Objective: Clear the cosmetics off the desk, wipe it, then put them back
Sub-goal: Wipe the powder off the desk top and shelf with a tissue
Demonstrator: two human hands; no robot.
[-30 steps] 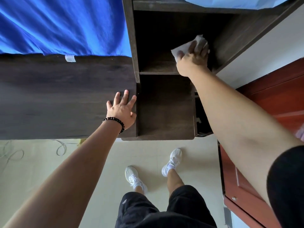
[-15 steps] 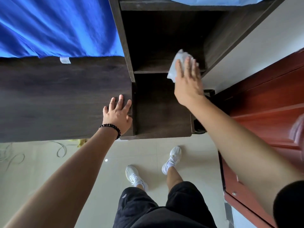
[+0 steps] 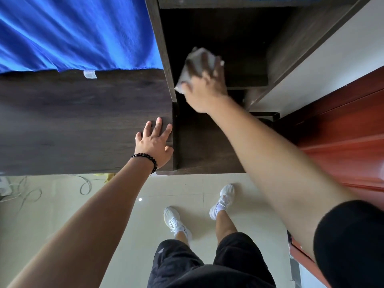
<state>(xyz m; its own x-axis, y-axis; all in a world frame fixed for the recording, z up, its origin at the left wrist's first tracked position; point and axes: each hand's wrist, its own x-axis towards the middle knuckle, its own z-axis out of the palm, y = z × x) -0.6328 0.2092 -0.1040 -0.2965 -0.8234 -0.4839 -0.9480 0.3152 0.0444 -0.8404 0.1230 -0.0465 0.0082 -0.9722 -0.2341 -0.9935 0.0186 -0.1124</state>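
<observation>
Desk [image 3: 83,121] — dark brown wood-grain top, matte. At its right end it meets an open shelf compartment [image 3: 239,34] of the same dark wood.

Wipe [image 3: 197,59] — small white sheet, folded or crumpled, edges blurred. It lies inside that compartment at the left side, just beside the upright divider and near the shelf board's front edge. The right hand [image 3: 204,90] presses on it with straight, spread fingers, covering much of its middle.

My left hand [image 3: 154,142] lies flat, palm down, fingers straight and spread, arm stretched forward, a bead bracelet [image 3: 145,157] round the wrist. My right arm reaches further ahead; my right hand [image 3: 204,86], blurred, presses splayed fingers on a white cloth [image 3: 211,59].
</observation>
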